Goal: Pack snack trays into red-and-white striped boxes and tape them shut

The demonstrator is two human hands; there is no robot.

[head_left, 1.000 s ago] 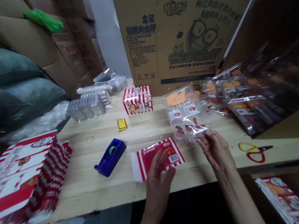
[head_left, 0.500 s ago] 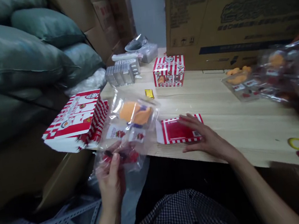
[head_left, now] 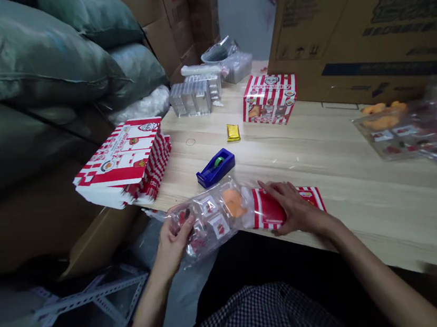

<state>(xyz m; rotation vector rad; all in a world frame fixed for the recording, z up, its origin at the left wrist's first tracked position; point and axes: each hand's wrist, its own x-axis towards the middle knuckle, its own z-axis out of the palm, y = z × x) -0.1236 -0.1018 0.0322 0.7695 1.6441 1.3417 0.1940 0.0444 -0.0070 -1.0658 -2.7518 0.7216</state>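
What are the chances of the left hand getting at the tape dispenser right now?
Probably not with its grip as is: the left hand is holding the clear pack. Otherwise the way seems free, with nothing covering the tape dispenser just beyond the pack.

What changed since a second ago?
The clear packet has passed from the right hand to the left hand, crossing leftward to the white end of the flat red carton. The right hand let it go and now lies on that carton. The tape dispenser, yellow sachet and striped box stayed put.
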